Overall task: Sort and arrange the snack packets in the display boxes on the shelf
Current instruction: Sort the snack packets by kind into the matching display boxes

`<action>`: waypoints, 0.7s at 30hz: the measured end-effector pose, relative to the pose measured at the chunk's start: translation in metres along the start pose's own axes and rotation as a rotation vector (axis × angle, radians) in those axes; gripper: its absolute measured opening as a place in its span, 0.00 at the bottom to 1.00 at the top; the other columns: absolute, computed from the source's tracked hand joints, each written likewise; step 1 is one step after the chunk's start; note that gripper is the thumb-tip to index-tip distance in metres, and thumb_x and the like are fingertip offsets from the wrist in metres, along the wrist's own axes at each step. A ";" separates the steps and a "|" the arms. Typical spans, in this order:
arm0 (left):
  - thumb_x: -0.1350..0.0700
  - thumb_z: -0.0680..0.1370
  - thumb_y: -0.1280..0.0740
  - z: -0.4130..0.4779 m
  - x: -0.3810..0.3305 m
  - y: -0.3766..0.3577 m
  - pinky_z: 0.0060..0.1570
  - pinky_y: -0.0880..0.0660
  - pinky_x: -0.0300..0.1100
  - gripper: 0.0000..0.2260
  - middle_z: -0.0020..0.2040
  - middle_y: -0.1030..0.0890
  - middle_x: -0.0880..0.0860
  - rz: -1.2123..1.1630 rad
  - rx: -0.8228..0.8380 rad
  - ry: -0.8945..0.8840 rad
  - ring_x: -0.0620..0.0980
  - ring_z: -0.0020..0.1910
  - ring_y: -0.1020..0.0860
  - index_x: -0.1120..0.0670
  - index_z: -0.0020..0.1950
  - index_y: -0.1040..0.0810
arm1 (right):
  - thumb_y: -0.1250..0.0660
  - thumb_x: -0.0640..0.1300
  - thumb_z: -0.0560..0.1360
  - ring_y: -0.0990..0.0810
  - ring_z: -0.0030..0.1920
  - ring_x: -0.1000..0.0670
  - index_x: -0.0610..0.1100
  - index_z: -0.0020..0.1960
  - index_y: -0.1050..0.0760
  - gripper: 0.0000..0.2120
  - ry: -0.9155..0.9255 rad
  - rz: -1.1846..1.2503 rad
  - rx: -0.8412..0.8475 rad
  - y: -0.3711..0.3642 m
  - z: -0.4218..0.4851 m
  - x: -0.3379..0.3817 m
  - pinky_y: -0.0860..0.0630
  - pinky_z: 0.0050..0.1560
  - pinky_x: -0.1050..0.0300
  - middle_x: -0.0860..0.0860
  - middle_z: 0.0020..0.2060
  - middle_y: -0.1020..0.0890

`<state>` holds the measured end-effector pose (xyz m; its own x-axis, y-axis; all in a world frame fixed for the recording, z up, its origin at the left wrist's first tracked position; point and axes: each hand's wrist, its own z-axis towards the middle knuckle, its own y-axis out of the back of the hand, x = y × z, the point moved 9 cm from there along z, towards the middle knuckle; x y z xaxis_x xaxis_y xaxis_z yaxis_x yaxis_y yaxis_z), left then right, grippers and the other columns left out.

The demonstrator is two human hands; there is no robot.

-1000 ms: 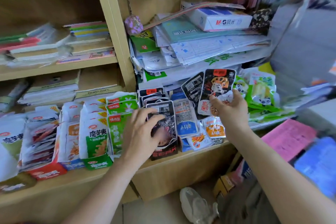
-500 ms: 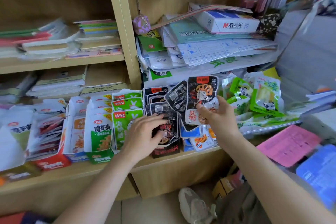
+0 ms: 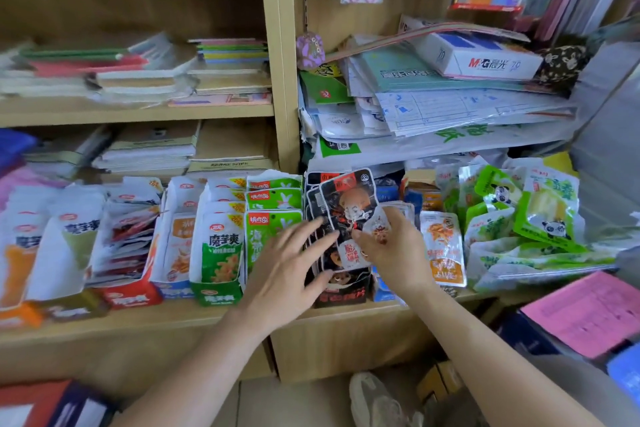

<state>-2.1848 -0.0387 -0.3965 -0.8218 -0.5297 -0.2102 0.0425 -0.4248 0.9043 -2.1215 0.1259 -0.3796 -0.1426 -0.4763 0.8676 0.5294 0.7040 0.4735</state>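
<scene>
Black snack packet (image 3: 348, 215), pinched near its lower edge by the right hand (image 3: 391, 246) and held upright just above the black display box (image 3: 343, 295) on the shelf (image 3: 173, 322); probably bound for the matching stack (image 3: 313, 204). Left hand (image 3: 287, 270) spread flat, fingers straight, pressing that stack back, seemingly to keep a slot. Box front half hidden behind both hands; far-left packets (image 3: 41, 246) too blurred to read.

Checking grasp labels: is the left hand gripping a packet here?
No: the left hand lies with fingers straight and spread against the black packets, while the right hand pinches the cartoon-face packet.
</scene>
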 end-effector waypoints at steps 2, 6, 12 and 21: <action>0.40 0.80 0.40 0.001 -0.002 -0.002 0.77 0.42 0.52 0.26 0.80 0.38 0.47 0.008 0.003 -0.005 0.49 0.78 0.39 0.42 0.79 0.36 | 0.29 0.48 0.76 0.21 0.34 0.37 0.39 0.53 0.27 0.14 0.009 0.026 -0.045 0.009 0.002 -0.003 0.24 0.37 0.37 0.37 0.37 0.19; 0.37 0.79 0.44 0.002 -0.004 0.000 0.75 0.36 0.56 0.27 0.78 0.34 0.48 0.014 -0.018 0.031 0.51 0.76 0.36 0.45 0.77 0.32 | 0.29 0.47 0.76 0.19 0.40 0.34 0.42 0.51 0.25 0.10 -0.019 0.078 -0.076 0.015 0.006 -0.010 0.22 0.38 0.35 0.37 0.40 0.18; 0.32 0.75 0.37 0.002 -0.005 0.006 0.75 0.38 0.49 0.37 0.79 0.38 0.45 -0.043 -0.034 0.026 0.48 0.76 0.37 0.44 0.81 0.40 | 0.25 0.48 0.73 0.17 0.38 0.54 0.47 0.52 0.25 0.12 0.036 0.000 -0.057 -0.011 0.011 0.001 0.20 0.37 0.54 0.53 0.39 0.17; 0.48 0.72 0.23 0.023 0.006 0.002 0.69 0.30 0.58 0.32 0.75 0.30 0.47 0.030 -0.036 0.095 0.53 0.73 0.33 0.43 0.75 0.29 | 0.28 0.50 0.76 0.21 0.54 0.49 0.46 0.72 0.31 0.27 0.188 -0.112 -0.019 0.012 0.001 0.009 0.23 0.55 0.51 0.50 0.62 0.26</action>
<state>-2.2024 -0.0258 -0.3877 -0.7621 -0.6092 -0.2194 0.0878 -0.4330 0.8971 -2.1173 0.1308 -0.3654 -0.0436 -0.6418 0.7656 0.5353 0.6320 0.5604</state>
